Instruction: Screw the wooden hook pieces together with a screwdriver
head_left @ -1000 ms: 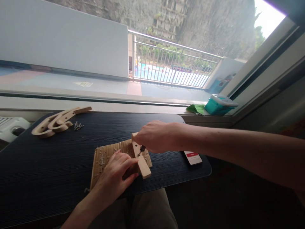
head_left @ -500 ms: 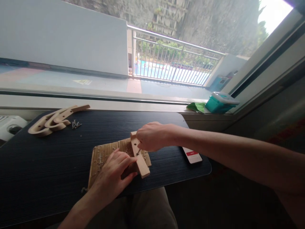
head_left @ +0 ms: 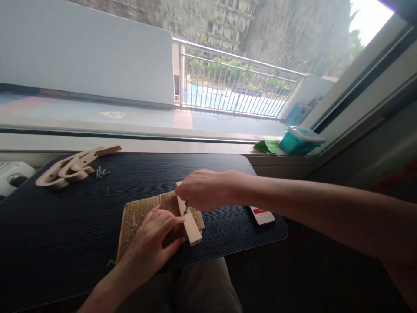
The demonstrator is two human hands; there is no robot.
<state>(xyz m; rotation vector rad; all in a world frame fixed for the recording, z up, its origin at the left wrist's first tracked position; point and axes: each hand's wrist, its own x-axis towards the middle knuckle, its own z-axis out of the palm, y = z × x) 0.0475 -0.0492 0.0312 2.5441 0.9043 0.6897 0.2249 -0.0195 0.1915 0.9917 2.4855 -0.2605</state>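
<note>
A flat wooden board (head_left: 137,215) full of small holes lies on the dark ribbed tabletop (head_left: 65,226). Across its right part stands a light wooden strip (head_left: 190,228). My left hand (head_left: 153,241) lies on the board with its fingers pressed against the strip's left side. From the right, my right hand (head_left: 200,189) pinches a small dark screw (head_left: 186,205) and holds it at a hole in the strip's upper half.
Curved wooden hook pieces (head_left: 70,167) and several loose screws (head_left: 100,173) lie at the table's far left. A phone (head_left: 262,215) lies near the right edge. On the window sill sit a teal box (head_left: 301,141) and a green cloth (head_left: 269,147).
My right hand has come down and slightly left, bringing the screw from above the strip to the hole. My left hand has stayed on the board.
</note>
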